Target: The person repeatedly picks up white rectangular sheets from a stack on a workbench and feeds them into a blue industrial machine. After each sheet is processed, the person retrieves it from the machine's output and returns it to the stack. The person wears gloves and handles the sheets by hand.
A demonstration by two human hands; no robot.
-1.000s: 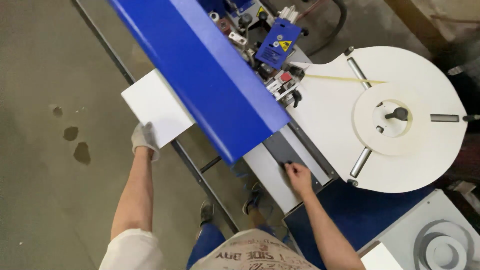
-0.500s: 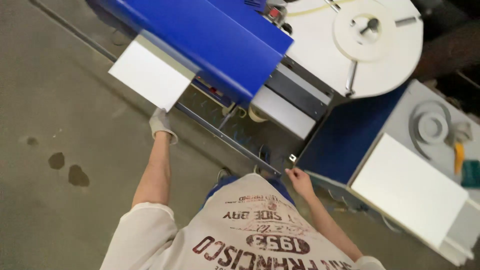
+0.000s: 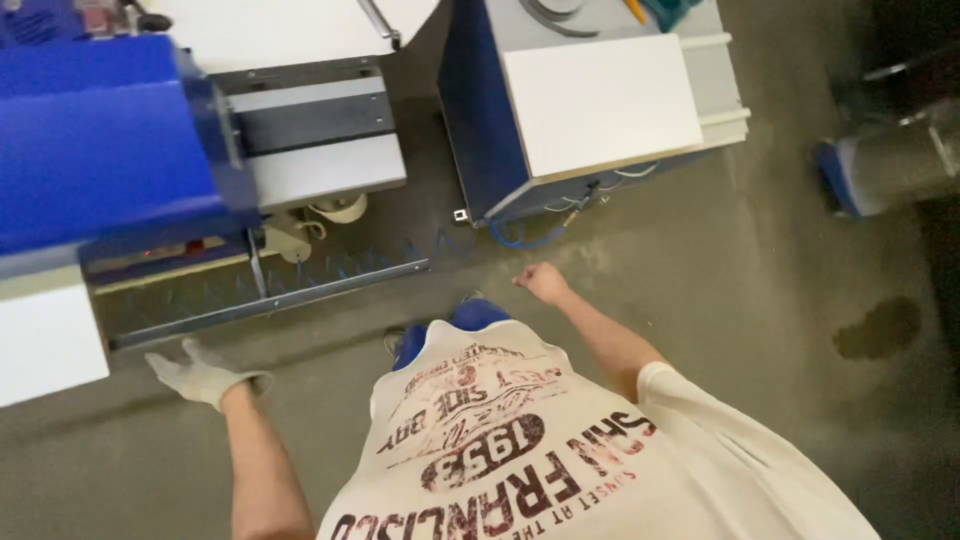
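My left hand (image 3: 205, 375) wears a light grey glove and hangs over the concrete floor with fingers spread, holding nothing. It is just right of a white panel (image 3: 40, 350) that sticks out from under the blue machine cover (image 3: 100, 140), and it does not touch the panel. My right hand (image 3: 543, 282) is bare, its fingers loosely curled and empty, above the floor below the corner of a blue cabinet (image 3: 480, 130). My printed white T-shirt fills the lower middle.
A grey machine bed (image 3: 310, 130) and a long metal rail (image 3: 270, 295) lie ahead. A white panel (image 3: 600, 100) rests on the cabinet top. A tape roll (image 3: 340, 208), a blue hose (image 3: 520, 238), a grey duct (image 3: 900, 160) and a dark floor stain (image 3: 880, 328) are around.
My left hand has let go of the white panel and dropped away. My right hand has come off the machine edge. The view has swung right, away from the machine.
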